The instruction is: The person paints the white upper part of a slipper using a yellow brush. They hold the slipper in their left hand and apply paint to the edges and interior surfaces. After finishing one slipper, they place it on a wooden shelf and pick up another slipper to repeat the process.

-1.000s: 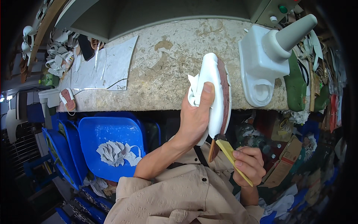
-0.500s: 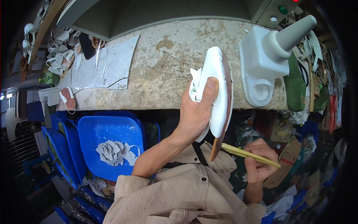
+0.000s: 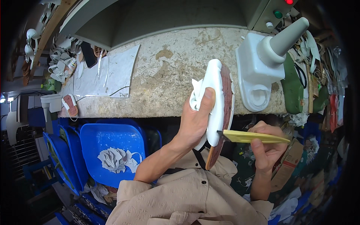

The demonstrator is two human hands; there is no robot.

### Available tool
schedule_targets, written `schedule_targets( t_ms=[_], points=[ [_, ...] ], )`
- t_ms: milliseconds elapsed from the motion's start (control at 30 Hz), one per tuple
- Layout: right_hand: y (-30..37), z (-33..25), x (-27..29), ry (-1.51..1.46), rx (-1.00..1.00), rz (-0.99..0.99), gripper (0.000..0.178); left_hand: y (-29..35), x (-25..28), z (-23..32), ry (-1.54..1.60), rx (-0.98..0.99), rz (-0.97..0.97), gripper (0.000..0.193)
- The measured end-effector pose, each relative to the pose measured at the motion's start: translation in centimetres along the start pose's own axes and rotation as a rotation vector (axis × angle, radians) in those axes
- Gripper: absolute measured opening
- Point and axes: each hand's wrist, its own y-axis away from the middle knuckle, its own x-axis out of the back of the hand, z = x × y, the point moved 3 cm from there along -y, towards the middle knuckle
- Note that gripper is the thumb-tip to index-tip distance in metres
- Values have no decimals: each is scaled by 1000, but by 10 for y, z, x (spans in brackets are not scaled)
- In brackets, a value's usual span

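My left hand (image 3: 195,118) is closed around a white shoe form (image 3: 215,125), held upright in front of the bench edge. White strap-like material bunches by my fingers. Along the form's right side runs a dark reddish-brown sole piece (image 3: 227,101), whose tan lower end sticks out below. In my right hand (image 3: 270,148), a yellow flat-handled brush (image 3: 253,137) is pinched between thumb and fingers. Its dark tip is at the lower part of the form, beside the sole, and appears to touch there.
On the worn bench (image 3: 165,90) stands a white device with a grey cone (image 3: 258,63). A white sheet (image 3: 105,75) and a small sandal piece (image 3: 70,105) lie at left. Below, a blue container (image 3: 112,138) holds white cut pieces (image 3: 118,161). A cardboard box (image 3: 287,165) sits at right.
The brush has turned to lie more level, showing its broad face, and its tip has moved up against the shoe form. My right hand has risen slightly; the view has shifted a little.
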Motion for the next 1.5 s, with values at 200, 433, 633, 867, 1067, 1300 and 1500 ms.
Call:
schedule_targets(
  t_ms=[200,433,633,867,1067,1300,1500],
  points=[
    [-19,-1,6,149,-96,105,22,2,-4,1,-2,23,-46,50],
    [-25,-2,8,178,121,86,22,4,-1,-1,-100,112,-166,47],
    [-6,-5,19,271,155,-116,21,-12,13,-11,235,328,-94,50],
    [-56,-12,88,748,-85,-89,18,-1,46,-15,603,374,-236,47],
    [-79,-3,87,792,-60,-409,19,6,68,-25,539,314,-104,55],
    [-85,18,98,507,-384,-301,19,8,63,-23,385,333,-147,62],
    [-59,14,80,87,-550,-117,28,7,56,-19,-26,181,-52,52]
  ],
)
